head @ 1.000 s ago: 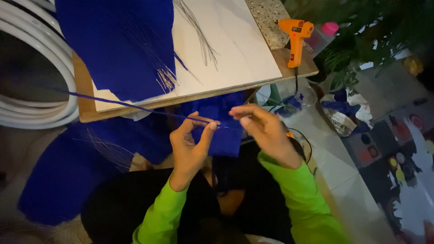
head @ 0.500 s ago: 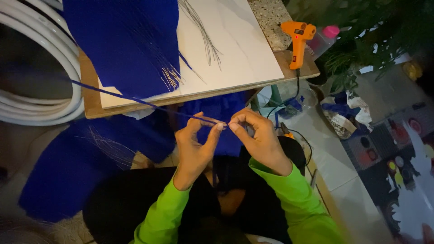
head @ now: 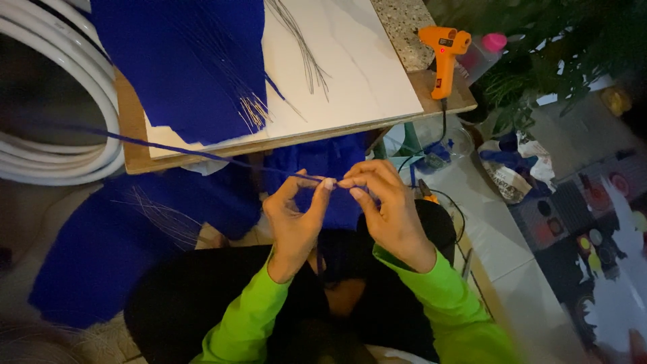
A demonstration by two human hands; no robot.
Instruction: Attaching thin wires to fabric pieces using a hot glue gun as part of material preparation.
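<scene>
Nearest, my left hand (head: 294,222) and right hand (head: 387,212) meet fingertip to fingertip, both pinching the near end of a thin blue-wrapped wire (head: 202,154). It runs away past the board (head: 350,74) edge. I judge it light, springy, easily kinked; best gripped close to the pinch. Beyond the board's right corner lies an orange glue gun (head: 441,57).

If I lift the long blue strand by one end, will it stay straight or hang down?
Probably it bends a little: the blue strand runs nearly straight between the left hand and right hand and the far left. It looks very thin, so likely light and easy to kink.
</scene>
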